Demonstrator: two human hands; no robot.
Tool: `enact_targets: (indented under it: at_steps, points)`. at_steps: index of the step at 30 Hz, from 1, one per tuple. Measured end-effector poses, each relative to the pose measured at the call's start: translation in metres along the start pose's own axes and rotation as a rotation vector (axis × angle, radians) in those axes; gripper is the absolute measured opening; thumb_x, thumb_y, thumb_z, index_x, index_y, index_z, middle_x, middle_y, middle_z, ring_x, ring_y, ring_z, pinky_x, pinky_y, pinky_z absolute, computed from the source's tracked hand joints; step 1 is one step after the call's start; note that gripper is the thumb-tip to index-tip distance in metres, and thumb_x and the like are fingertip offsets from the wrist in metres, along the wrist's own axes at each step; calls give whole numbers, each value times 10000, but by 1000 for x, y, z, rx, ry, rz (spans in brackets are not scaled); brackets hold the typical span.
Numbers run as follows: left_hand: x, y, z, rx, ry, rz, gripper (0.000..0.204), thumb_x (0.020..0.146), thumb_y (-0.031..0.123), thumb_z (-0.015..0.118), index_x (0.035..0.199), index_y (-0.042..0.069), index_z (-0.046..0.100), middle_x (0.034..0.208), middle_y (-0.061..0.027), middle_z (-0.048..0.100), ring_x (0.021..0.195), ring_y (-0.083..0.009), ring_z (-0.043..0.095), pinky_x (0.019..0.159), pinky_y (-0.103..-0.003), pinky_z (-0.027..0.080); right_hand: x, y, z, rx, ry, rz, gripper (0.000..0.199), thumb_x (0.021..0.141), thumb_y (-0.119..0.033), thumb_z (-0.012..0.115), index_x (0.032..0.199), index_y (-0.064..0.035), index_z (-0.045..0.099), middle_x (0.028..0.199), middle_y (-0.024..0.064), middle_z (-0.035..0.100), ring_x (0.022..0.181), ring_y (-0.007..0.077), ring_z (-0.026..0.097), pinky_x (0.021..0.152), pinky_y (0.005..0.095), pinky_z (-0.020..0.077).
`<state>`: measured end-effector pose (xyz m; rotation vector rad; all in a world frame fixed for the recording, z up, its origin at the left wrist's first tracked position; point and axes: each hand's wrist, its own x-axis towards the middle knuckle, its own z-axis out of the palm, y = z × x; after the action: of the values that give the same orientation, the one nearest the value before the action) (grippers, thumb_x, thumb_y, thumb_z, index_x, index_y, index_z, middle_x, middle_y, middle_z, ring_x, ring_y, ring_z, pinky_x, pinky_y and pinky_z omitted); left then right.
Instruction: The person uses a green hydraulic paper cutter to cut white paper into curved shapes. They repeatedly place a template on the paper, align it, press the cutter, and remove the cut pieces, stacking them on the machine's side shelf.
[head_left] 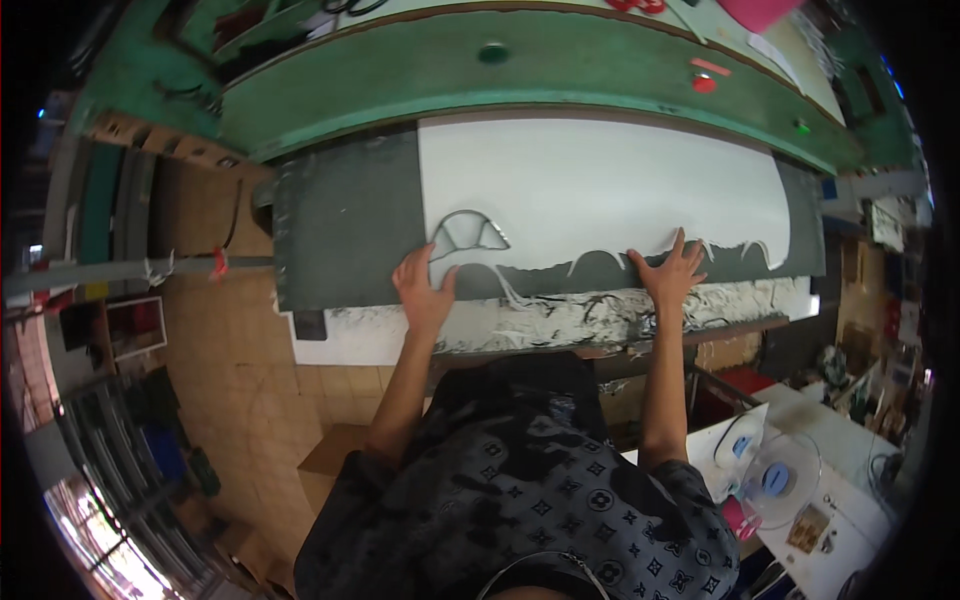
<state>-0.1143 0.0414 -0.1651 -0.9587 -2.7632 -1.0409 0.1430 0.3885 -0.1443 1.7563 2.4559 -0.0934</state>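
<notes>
A large white sheet [600, 185] lies on a dark grey board [345, 220]. Its near edge is cut into several scallops, with thin curled strips along them. On the sheet's left part rests a metal cutting die [470, 230], an arched frame with inner bars. My left hand [425, 285] lies at the sheet's near left corner, fingers spread, just beside the die. Farther right, my right hand [670, 275] is spread over the scalloped edge, its fingertips on the white material. Neither hand grips anything.
A green machine beam [540, 75] with a red button [704, 83] spans the far side. Along the near side runs a scuffed ledge [560, 322] with dark marks. At the lower right, a white table [840, 500] carries a clear round lid [785, 480]. A cardboard box [335, 450] stands left of me.
</notes>
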Motion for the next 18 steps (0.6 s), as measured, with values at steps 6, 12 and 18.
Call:
enact_targets:
  at_steps: [6, 12, 18]
  points:
    - [28, 10, -12, -111, -119, 12, 852, 806, 202, 895, 1540, 74, 482, 1458, -190, 596, 1356, -388, 538, 1156, -490, 386, 0, -61, 26, 280, 60, -477, 1133, 821, -769, 712, 1673, -154, 290, 1714, 303, 186, 1568, 560, 153, 1177, 784, 181]
    - [37, 4, -9, -193, -257, -67, 772, 846, 154, 845, 1522, 54, 487, 1449, -220, 601, 1368, -397, 546, 1168, -485, 404, -8, -94, 32, 60, -102, -428, 1217, 817, -879, 598, 1701, -146, 197, 1734, 308, 85, 1565, 603, 58, 1170, 809, 131]
    - [6, -15, -1, -205, -144, -21, 590, 870, 146, 818, 1409, 36, 604, 1406, -227, 638, 1319, -408, 593, 1131, -478, 454, -38, -122, 13, 320, -182, -753, 1039, 856, -693, 724, 1643, -117, 363, 1650, 281, 359, 1562, 509, 250, 1236, 723, 133]
